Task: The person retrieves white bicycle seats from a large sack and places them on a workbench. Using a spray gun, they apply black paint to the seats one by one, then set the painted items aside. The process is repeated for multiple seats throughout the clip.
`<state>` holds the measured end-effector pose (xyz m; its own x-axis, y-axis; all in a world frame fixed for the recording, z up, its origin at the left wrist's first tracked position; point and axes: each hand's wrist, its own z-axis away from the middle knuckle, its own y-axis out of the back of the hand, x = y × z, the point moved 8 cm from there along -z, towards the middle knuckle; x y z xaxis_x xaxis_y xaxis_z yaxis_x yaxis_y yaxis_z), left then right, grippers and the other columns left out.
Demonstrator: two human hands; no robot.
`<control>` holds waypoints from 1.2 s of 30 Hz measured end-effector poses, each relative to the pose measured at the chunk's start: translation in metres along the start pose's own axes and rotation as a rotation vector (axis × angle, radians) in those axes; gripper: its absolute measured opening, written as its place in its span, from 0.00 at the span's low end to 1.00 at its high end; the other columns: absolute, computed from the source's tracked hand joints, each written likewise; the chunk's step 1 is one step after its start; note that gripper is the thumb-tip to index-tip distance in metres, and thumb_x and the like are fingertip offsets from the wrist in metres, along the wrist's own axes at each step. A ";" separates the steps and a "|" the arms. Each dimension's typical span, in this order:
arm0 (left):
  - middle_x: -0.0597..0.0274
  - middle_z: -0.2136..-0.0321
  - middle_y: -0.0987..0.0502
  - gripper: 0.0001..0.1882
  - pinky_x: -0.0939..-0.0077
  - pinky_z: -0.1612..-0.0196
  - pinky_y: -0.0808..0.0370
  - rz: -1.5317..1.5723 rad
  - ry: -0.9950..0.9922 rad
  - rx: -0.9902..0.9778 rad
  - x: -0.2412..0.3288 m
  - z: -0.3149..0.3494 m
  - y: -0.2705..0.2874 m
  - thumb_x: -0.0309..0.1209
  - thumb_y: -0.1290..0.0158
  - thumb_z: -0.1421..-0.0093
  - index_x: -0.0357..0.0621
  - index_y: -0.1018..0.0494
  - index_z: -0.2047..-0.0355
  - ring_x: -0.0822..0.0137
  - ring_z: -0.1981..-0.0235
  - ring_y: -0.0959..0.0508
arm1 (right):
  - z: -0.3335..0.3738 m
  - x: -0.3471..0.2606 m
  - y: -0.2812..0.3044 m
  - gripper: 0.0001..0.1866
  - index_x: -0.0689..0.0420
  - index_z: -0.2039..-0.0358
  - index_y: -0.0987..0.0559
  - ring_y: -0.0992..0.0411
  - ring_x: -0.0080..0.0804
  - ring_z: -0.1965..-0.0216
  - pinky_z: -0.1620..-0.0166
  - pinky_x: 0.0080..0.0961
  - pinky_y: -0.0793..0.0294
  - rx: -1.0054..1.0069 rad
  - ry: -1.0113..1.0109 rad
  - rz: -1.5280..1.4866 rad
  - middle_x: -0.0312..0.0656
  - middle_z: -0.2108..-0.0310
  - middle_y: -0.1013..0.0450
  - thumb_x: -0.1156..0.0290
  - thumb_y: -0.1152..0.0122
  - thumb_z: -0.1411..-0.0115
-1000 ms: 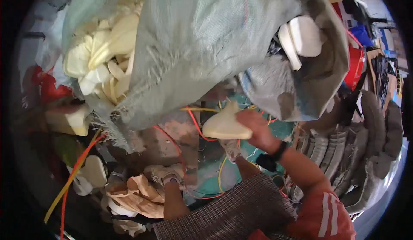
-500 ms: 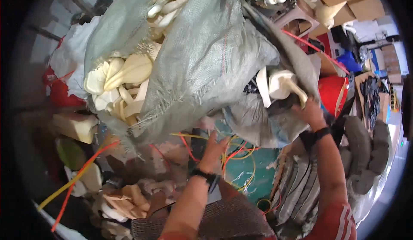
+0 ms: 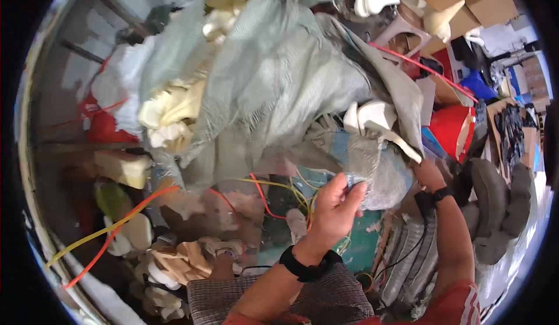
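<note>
A grey-green woven sack (image 3: 279,74) with frayed edges fills the upper middle. Pale cream pieces shaped like shoe soles (image 3: 172,112) show through its left opening. Other cream pieces (image 3: 375,118) lie in the fold on its right, one with a long narrow end pointing down. My left hand (image 3: 338,208) is closed, thumb against fingers, on the sack's lower edge. My right hand (image 3: 430,176) is at the sack's lower right side, by the tip of that narrow end. Its fingers are mostly hidden, so their grip is unclear.
Red and yellow cords (image 3: 116,223) cross the lower left. Bundled grey pieces (image 3: 402,261) lie below my right arm. A red bag (image 3: 454,130) and cardboard boxes (image 3: 460,4) stand on the right. A checked cloth (image 3: 221,299) covers my lap.
My left hand has risen to the right and taken hold of the sack's lower edge. My right hand has moved slightly down. The sack's right fold has bunched up and shows its patterned surface.
</note>
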<state>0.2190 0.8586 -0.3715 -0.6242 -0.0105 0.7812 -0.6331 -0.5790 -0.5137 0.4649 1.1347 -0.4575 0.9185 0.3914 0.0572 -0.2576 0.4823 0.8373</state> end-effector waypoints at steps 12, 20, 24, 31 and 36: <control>0.70 0.79 0.33 0.10 0.80 0.71 0.33 -0.461 0.027 0.226 0.034 0.081 0.113 0.34 0.54 0.38 0.41 0.32 0.70 0.76 0.76 0.33 | 0.057 -0.061 0.219 0.24 0.63 0.47 0.33 0.39 0.39 0.43 0.43 0.32 0.41 0.342 0.595 -0.066 0.49 0.46 0.34 0.76 0.54 0.46; 0.69 0.70 0.30 0.09 0.82 0.65 0.32 -0.210 -0.321 0.643 0.204 0.345 0.244 0.31 0.52 0.38 0.41 0.29 0.61 0.79 0.69 0.32 | 0.267 -0.409 0.222 0.14 0.65 0.63 0.25 0.30 0.51 0.63 0.59 0.36 0.32 0.227 0.957 -0.083 0.55 0.68 0.28 0.76 0.46 0.52; 0.66 0.71 0.26 0.10 0.82 0.63 0.28 0.121 -0.430 1.001 0.275 0.519 0.300 0.29 0.51 0.39 0.40 0.30 0.58 0.75 0.68 0.26 | 0.545 -0.643 0.195 0.10 0.64 0.68 0.27 0.31 0.48 0.70 0.66 0.33 0.32 -0.054 1.613 -0.404 0.51 0.72 0.31 0.75 0.42 0.52; 0.61 0.72 0.25 0.09 0.80 0.65 0.27 0.188 -0.619 1.533 0.332 0.755 0.338 0.25 0.50 0.42 0.37 0.29 0.61 0.70 0.72 0.24 | 0.810 -0.851 0.101 0.19 0.61 0.61 0.28 0.34 0.51 0.58 0.55 0.39 0.32 -0.187 2.304 -0.337 0.51 0.62 0.31 0.68 0.37 0.54; 0.62 0.76 0.25 0.07 0.77 0.70 0.25 0.237 -0.726 1.737 0.360 0.856 0.372 0.25 0.49 0.45 0.39 0.28 0.65 0.70 0.77 0.24 | 0.826 -0.918 0.027 0.30 0.59 0.56 0.31 0.37 0.50 0.53 0.51 0.40 0.34 0.239 2.260 0.126 0.51 0.57 0.34 0.57 0.34 0.57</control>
<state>0.1509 -0.0585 0.0230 -0.0372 -0.2274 0.9731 0.8112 -0.5755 -0.1035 -0.1376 0.1412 -0.0380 -0.8580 0.4416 -0.2625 -0.0811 0.3882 0.9180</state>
